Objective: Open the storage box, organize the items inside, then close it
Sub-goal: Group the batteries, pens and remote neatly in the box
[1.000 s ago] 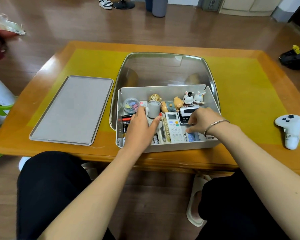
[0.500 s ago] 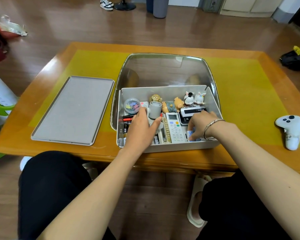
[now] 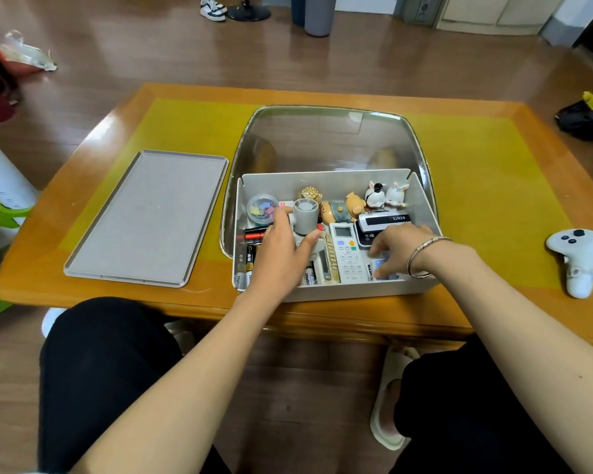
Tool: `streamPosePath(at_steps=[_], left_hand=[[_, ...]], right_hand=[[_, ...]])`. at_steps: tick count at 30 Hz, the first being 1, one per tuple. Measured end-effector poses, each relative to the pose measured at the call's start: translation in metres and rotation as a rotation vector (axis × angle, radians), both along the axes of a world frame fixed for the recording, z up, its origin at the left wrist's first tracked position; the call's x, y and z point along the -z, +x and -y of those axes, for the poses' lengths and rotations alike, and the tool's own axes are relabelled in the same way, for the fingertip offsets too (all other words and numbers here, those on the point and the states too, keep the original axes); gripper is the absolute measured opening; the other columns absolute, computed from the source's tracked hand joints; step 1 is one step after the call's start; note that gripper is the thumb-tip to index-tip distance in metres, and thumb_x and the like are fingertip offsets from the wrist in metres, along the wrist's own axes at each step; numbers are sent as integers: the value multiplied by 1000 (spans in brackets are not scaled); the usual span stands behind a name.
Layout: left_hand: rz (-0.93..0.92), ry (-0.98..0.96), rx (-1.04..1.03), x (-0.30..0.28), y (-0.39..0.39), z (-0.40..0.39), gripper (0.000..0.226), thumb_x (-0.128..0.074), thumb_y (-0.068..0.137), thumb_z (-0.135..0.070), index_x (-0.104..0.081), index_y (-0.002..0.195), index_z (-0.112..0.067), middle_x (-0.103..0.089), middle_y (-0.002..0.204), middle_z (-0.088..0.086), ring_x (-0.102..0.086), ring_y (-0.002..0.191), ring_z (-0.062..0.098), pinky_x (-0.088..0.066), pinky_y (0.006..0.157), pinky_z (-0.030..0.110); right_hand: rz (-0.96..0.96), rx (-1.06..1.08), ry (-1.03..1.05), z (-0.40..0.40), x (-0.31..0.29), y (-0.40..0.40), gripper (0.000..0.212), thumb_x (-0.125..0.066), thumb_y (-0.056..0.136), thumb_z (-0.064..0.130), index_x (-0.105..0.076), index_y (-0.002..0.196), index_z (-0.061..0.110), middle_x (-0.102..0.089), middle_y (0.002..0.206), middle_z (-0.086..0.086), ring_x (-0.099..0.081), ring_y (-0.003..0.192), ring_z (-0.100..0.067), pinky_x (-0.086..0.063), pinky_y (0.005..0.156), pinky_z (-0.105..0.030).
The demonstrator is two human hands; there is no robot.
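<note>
On the table [image 3: 476, 159], both hands reach inside the open storage box [image 3: 425, 213].

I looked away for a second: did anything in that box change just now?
The right hand slid toward the box's near right corner, onto a small blue item. The left hand stayed around the gray cup-like piece. Remote and tray stayed put.

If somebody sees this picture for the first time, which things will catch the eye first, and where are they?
First the open storage box at the table's middle, packed with small items, with both hands inside: the left hand grips a grey cylinder piece, and the right hand reaches into the near right corner. Next, the grey tray lies flat left of the box, and a white controller lies far right.
</note>
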State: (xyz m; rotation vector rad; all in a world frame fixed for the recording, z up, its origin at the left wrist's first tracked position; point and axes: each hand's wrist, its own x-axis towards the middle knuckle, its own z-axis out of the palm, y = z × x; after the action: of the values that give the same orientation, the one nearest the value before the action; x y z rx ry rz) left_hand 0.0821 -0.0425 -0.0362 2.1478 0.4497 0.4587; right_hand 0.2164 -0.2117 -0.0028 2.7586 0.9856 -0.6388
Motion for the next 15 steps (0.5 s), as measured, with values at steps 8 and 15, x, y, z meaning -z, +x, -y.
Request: streamPosePath(at_steps=[8, 15], left_hand=[[37, -155, -44, -1, 1, -3, 34, -57, 93, -32, -30, 112, -23, -49, 92, -18, -54, 81, -5, -43, 55, 4], [29, -194, -24, -2, 0, -3, 34, -57, 93, -30, -31, 114, -23, -49, 93, -18, -55, 83, -4, -44, 57, 5]], right_hand=[[390, 88, 270, 1, -11, 18, 34, -61, 82, 18, -63, 117, 20, -63, 113, -12, -51, 113, -32, -45, 89, -39], [330, 7, 110, -6, 7, 38, 34, -56, 90, 30, -57, 123, 23, -62, 115, -10, -40, 120, -31, -31, 94, -40]])
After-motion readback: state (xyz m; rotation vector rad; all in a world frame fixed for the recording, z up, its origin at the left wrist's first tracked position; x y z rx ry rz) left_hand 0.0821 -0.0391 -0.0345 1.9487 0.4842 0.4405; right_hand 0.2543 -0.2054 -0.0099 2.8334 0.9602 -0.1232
